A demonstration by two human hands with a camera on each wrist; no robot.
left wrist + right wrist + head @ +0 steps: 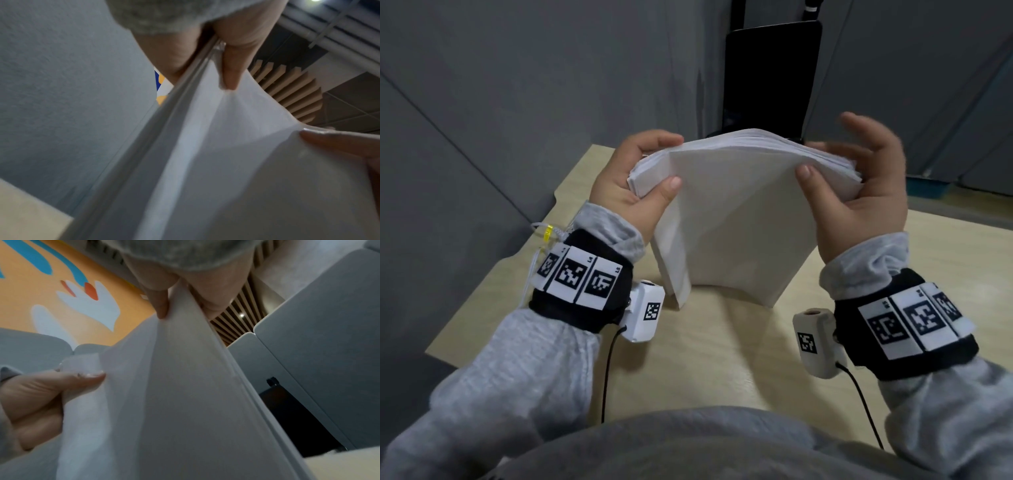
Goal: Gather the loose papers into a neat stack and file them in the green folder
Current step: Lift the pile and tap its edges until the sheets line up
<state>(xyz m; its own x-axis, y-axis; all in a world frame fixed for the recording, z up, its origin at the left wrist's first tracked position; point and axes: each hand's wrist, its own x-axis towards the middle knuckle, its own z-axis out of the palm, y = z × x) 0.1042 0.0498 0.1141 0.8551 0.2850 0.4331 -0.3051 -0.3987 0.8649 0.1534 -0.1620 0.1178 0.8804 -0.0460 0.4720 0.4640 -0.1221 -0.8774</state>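
Note:
A thick stack of white papers (732, 219) stands on its lower edge on the light wooden table (722, 359), bowed toward me. My left hand (633, 178) grips its upper left corner, thumb in front and fingers behind. My right hand (859, 181) holds the upper right corner, thumb on the front sheet and fingers spread behind the edges. In the left wrist view my left hand (205, 65) pinches the stack (226, 162). In the right wrist view my right hand (180, 293) pinches the papers (185, 402). No green folder shows in any view.
Grey partition panels (517, 85) close in the table at the left and back. A black chair back (770, 75) stands behind the table's far edge. Bare tabletop lies between the stack and my body and to the right.

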